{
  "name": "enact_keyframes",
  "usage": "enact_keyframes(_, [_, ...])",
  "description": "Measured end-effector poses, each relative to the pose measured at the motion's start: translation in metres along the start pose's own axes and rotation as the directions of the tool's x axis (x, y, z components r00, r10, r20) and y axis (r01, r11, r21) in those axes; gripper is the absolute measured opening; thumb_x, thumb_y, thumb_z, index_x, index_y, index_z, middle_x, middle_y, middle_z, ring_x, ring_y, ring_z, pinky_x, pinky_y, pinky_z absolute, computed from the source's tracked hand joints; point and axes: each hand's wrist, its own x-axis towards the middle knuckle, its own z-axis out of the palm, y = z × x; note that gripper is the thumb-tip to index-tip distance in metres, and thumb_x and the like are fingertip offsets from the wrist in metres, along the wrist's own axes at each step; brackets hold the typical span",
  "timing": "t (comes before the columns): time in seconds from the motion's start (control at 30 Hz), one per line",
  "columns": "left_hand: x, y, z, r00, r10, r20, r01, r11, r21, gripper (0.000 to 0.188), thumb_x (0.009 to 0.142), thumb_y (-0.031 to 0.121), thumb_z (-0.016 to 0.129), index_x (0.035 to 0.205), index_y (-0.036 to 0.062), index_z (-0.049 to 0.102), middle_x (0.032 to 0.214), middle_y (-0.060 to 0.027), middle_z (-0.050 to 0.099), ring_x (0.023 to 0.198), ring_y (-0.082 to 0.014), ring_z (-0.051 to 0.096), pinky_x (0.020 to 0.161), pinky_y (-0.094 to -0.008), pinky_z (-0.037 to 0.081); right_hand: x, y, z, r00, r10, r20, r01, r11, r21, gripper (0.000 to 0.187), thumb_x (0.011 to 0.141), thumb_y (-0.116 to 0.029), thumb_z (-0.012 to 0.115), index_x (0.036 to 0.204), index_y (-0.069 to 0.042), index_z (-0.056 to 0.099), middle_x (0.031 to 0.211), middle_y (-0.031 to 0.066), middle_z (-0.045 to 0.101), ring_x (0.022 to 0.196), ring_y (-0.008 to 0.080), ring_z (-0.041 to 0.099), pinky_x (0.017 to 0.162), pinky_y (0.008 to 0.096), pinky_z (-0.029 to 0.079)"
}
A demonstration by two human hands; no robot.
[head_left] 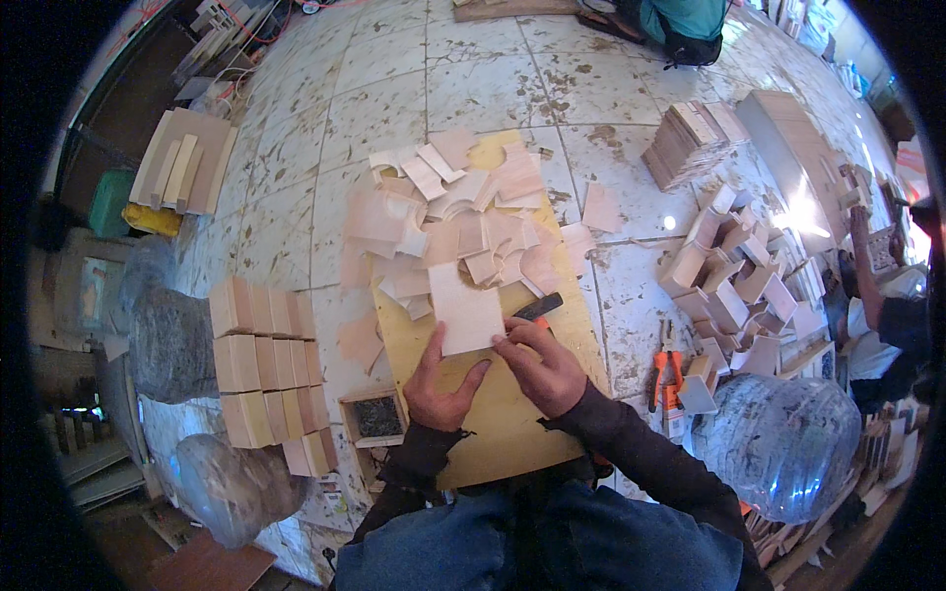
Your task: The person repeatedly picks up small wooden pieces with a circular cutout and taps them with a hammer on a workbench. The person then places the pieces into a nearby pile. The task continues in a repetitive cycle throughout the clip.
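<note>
A pale rectangular wooden piece [467, 310] sits in front of me over a yellow board [463, 448], held between both hands. My left hand [440, 386] grips its lower left edge, with the thumb stuck out to the side. At its lower right corner, the thumb and fingers of my right hand [542, 366] are pinched together; whether something small is also between them I cannot make out. Just beyond the right hand lies a hammer [538, 306] with a black head, its handle mostly hidden. Loose thin wooden pieces [463, 227], several with curved cutouts, are heaped beyond.
A small wooden box [376, 418] of dark bits stands left of the board. Further left are stacked wooden blocks [258, 360] and wrapped bundles [175, 335]. At right lie orange-handled pliers [666, 366], a pile of wooden parts [744, 266] and a clear plastic bundle [783, 443]. Other people [690, 30] are nearby.
</note>
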Motion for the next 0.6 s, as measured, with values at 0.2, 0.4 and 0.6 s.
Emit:
enact_keyframes(0.2, [-0.002, 0.004, 0.0, 0.987, -0.158, -0.005, 0.157, 0.981, -0.11, 0.034, 0.083, 0.003, 0.074, 0.116, 0.0016, 0.068, 0.1, -0.0201, 0.071, 0.086, -0.0229, 0.071, 0.072, -0.0315, 0.057, -0.008, -0.01, 0.015, 0.986, 0.155, -0.06, -0.156, 0.988, -0.021, 0.043, 0.073, 0.011, 0.062, 0.115, 0.002, 0.064, 0.106, 0.0197, 0.06, 0.094, 0.032, 0.066, 0.079, 0.0365, 0.057])
enact_keyframes(0.4, [0.0, 0.008, -0.001, 0.993, -0.116, -0.034, 0.111, 0.986, -0.121, 0.031, 0.083, 0.001, 0.073, 0.114, 0.001, 0.07, 0.097, -0.0184, 0.072, 0.084, -0.0172, 0.069, 0.069, -0.0292, 0.055, 0.0, -0.019, 0.012, 0.95, 0.295, -0.107, -0.298, 0.954, -0.017, 0.027, 0.079, 0.011, 0.067, 0.102, -0.003, 0.068, 0.094, 0.0125, 0.066, 0.084, 0.026, 0.068, 0.072, 0.0316, 0.055])
enact_keyframes(0.6, [0.0, 0.006, 0.0, 0.994, -0.105, -0.017, 0.099, 0.976, -0.193, 0.032, 0.083, 0.0, 0.073, 0.115, 0.002, 0.069, 0.093, -0.0169, 0.071, 0.081, -0.0192, 0.071, 0.07, -0.0292, 0.057, 0.005, -0.018, 0.007, 0.959, 0.268, -0.096, -0.27, 0.963, -0.006, 0.029, 0.078, 0.008, 0.068, 0.104, -0.003, 0.066, 0.099, 0.0133, 0.065, 0.083, 0.029, 0.067, 0.071, 0.0342, 0.055])
